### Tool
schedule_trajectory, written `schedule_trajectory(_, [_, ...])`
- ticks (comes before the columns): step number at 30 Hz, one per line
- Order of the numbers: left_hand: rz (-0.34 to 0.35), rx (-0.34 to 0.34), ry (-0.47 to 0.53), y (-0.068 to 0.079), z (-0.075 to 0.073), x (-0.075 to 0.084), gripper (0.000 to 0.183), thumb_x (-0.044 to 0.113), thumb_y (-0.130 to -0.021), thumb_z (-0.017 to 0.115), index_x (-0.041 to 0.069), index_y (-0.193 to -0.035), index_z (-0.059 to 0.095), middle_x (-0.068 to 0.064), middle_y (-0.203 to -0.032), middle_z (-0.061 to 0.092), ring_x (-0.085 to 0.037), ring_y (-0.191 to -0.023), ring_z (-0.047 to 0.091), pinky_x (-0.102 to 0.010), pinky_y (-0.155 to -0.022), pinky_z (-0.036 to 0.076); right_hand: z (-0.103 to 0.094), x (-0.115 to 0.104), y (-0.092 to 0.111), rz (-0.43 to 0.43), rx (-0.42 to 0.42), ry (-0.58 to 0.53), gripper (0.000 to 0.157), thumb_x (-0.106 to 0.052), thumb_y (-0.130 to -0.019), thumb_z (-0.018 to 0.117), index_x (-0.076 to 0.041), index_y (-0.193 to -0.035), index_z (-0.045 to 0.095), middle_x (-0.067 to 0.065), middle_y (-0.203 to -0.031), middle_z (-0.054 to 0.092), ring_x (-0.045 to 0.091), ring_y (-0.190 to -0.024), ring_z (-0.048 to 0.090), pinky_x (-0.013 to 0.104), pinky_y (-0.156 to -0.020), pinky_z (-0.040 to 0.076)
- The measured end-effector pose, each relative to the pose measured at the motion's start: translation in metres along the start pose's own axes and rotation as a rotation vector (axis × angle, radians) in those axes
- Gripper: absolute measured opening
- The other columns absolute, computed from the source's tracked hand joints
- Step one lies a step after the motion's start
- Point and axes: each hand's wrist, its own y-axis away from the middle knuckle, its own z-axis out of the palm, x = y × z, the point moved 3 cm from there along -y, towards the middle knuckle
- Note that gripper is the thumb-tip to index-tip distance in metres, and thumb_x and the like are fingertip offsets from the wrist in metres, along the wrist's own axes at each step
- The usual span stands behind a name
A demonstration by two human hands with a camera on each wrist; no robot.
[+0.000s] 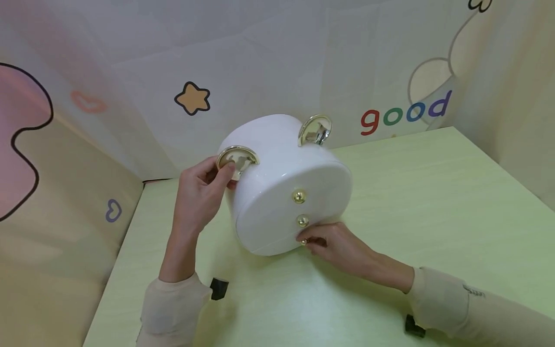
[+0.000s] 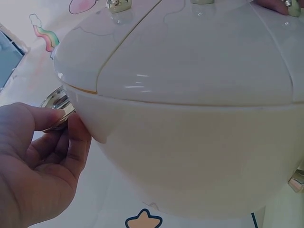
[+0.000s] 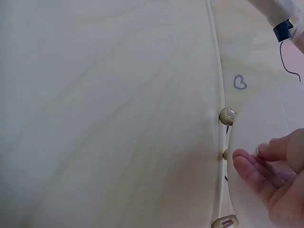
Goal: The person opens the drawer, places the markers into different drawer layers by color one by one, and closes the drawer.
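Observation:
A white rounded box (image 1: 269, 207) with gold trim stands tilted on the pale green table, its flat front facing me. Gold ear-shaped pieces jut from its top, the left ear (image 1: 246, 157) and the right ear (image 1: 318, 126). My left hand (image 1: 196, 195) pinches the left ear between thumb and fingers. Down the front run an upper gold knob (image 1: 299, 196), a middle knob (image 1: 303, 221) and a lowest knob (image 1: 304, 242). My right hand (image 1: 340, 245) pinches the lowest knob, partly covering it. Thin seams (image 2: 116, 52) divide the front in the left wrist view.
The table (image 1: 433, 193) meets a pale backdrop (image 1: 269, 58) just behind the box. Printed on the backdrop are an orange star (image 1: 192, 98) and the word "good" (image 1: 405, 114). Small black blocks (image 1: 219, 288) stick out by both sleeve cuffs.

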Motion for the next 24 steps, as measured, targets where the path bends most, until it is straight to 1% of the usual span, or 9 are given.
schedule_trajectory(7, [-0.020, -0.014, -0.030, -0.0017, -0.0024, 0.0012, 0.020, 0.011, -0.102, 0.064, -0.004, -0.108, 0.075, -0.016, -0.092, 0.069, -0.016, -0.074, 0.068, -0.027, -0.070, 0.059, 0.0002, 0.0002, -0.0023, -0.039, 0.011, 0.059, 0.019, 0.009, -0.089, 0.075, -0.002, -0.104, 0.078, 0.005, -0.098, 0.075, 0.008, -0.078, 0.066, 0.023, -0.071, 0.060])
schedule_trajectory(10, [-0.021, -0.023, -0.023, -0.0022, -0.0017, 0.0032, 0.020, 0.011, -0.103, 0.064, -0.005, -0.106, 0.074, -0.016, -0.093, 0.068, -0.018, -0.075, 0.067, -0.027, -0.069, 0.058, 0.0009, 0.0003, -0.0043, -0.071, 0.019, 0.071, 0.018, 0.009, -0.089, 0.074, -0.002, -0.103, 0.077, 0.005, -0.093, 0.075, 0.007, -0.075, 0.065, 0.023, -0.069, 0.060])
schedule_trajectory(14, [-0.018, -0.025, -0.010, -0.0034, 0.0010, 0.0050, 0.020, 0.011, -0.103, 0.064, -0.007, -0.104, 0.074, -0.017, -0.093, 0.068, -0.019, -0.074, 0.066, -0.025, -0.070, 0.058, 0.0017, 0.0008, -0.0055, -0.090, 0.027, 0.088, 0.017, 0.009, -0.089, 0.074, -0.002, -0.101, 0.078, 0.004, -0.086, 0.073, 0.007, -0.074, 0.062, 0.024, -0.068, 0.058])
schedule_trajectory(19, [-0.015, -0.012, -0.007, -0.0054, 0.0017, 0.0030, 0.021, 0.012, -0.103, 0.064, -0.006, -0.108, 0.074, -0.016, -0.091, 0.068, -0.017, -0.073, 0.066, -0.024, -0.070, 0.059, 0.0016, 0.0013, -0.0063, -0.066, 0.019, 0.086, 0.017, 0.009, -0.090, 0.074, -0.003, -0.102, 0.078, 0.004, -0.086, 0.073, 0.006, -0.073, 0.062, 0.024, -0.068, 0.058])
schedule_trajectory(24, [-0.010, 0.004, 0.012, -0.0089, 0.0008, -0.0002, 0.021, 0.010, -0.102, 0.064, -0.008, -0.105, 0.074, -0.015, -0.092, 0.069, -0.015, -0.071, 0.066, -0.023, -0.069, 0.059, 0.0004, 0.0004, -0.0088, -0.049, 0.006, 0.073, 0.020, 0.011, -0.089, 0.073, -0.002, -0.103, 0.078, 0.005, -0.093, 0.075, 0.006, -0.075, 0.064, 0.024, -0.069, 0.059])
